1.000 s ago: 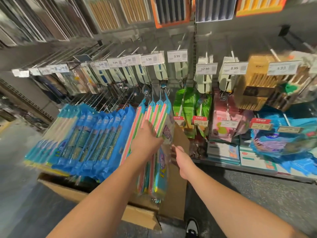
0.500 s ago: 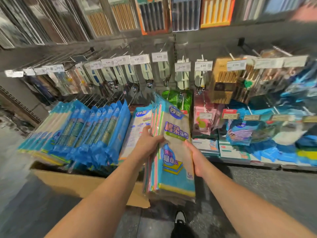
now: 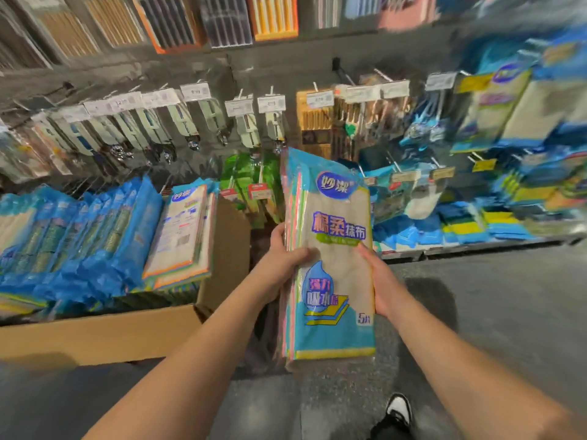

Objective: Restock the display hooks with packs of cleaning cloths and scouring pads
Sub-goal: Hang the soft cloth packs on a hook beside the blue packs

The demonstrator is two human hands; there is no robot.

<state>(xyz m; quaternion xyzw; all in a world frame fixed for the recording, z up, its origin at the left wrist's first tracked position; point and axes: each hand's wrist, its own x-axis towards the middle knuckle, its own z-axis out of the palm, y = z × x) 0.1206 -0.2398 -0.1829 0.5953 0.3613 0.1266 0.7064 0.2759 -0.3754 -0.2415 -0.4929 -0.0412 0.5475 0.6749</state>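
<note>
1. The wall of display hooks (image 3: 390,160) with white price tags stands behind everything. It is blurred, so which hook is free cannot be told.
2. The open brown cardboard box (image 3: 104,335) sits on the floor, left of the held stack. It serves as the supply, with blue-wrapped packs of scouring pads (image 3: 79,236) standing upright in rows, probably so each is easy to pull out.
3. The stack of flat plastic-wrapped cleaning cloth packs (image 3: 330,258), with blue and beige print, is held upright in the air to the right of the box and in front of the hooks, likely ready for hanging.
4. The left hand (image 3: 279,258) grips the stack's left edge, thumb on the front.
5. The right hand (image 3: 378,281) clasps the right edge, so the loose packs stay together.
</note>
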